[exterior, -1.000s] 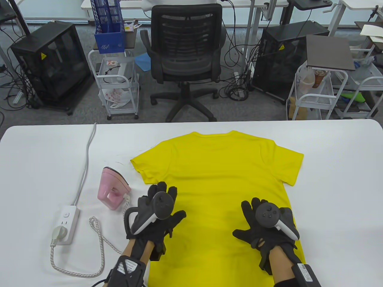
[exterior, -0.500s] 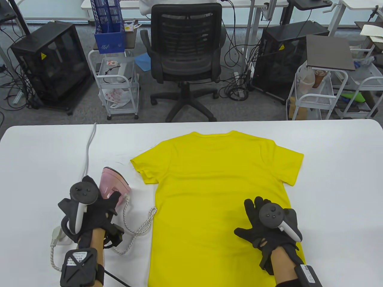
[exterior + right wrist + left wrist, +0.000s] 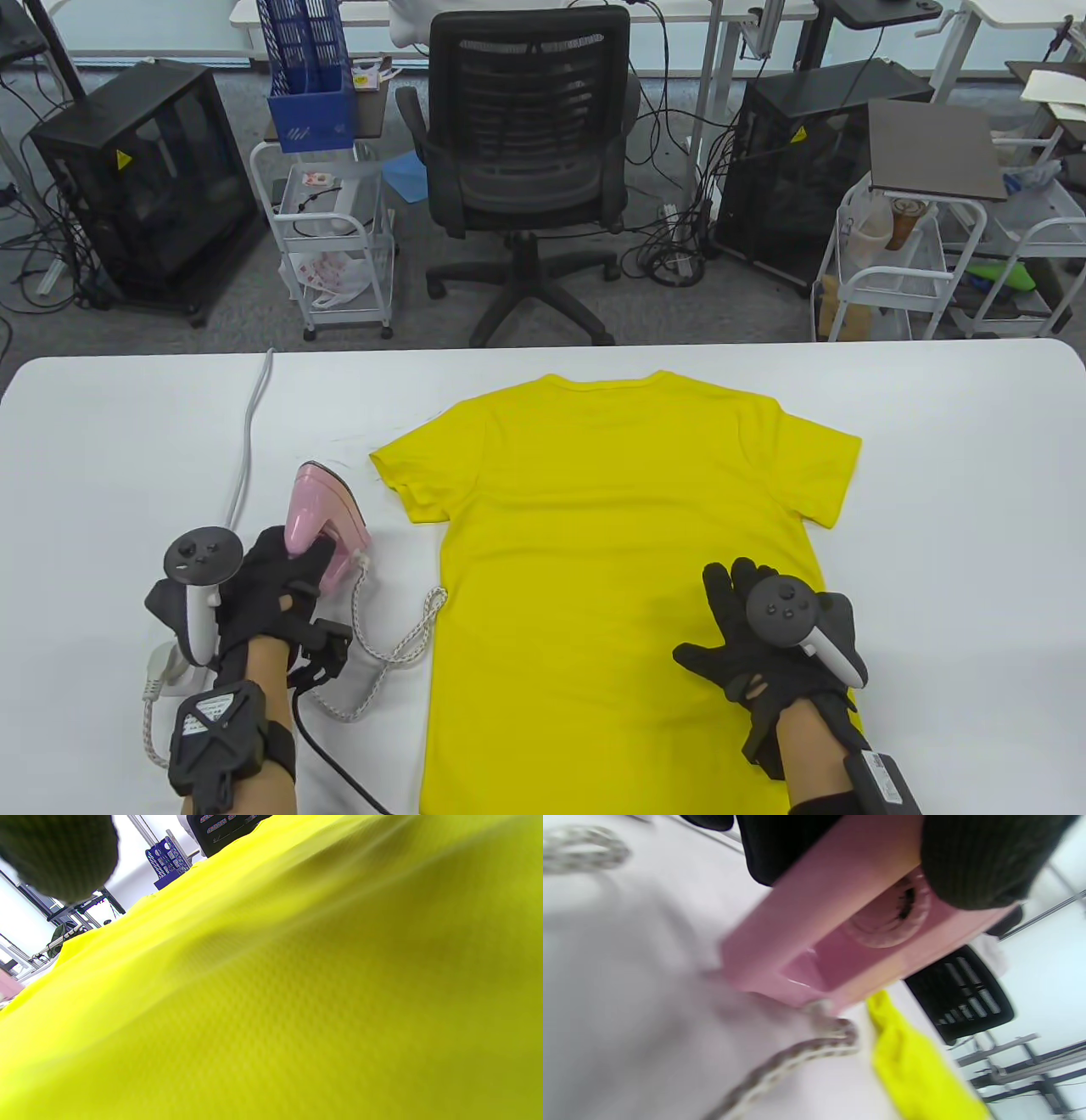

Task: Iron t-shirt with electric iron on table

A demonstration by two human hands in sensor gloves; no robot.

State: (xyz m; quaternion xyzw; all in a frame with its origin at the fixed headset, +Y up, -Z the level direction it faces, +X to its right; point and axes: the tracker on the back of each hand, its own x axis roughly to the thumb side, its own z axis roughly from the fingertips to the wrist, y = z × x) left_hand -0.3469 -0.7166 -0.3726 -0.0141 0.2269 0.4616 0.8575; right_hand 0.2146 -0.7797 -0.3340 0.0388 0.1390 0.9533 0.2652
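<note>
Iron in hand, ironing not yet begun.
The left hand (image 3: 263,586) gripped the pink iron (image 3: 321,526) beside the yellow t-shirt (image 3: 611,526), which lay flat mid-bench toward the near edge; the right hand (image 3: 764,645), fingers spread, pressed its hem. The soleplate was hidden, and the wrist views were blurred.

Pwr strip (image 3: 174,666) on table, office chair (image 3: 522,170) behind.
</note>
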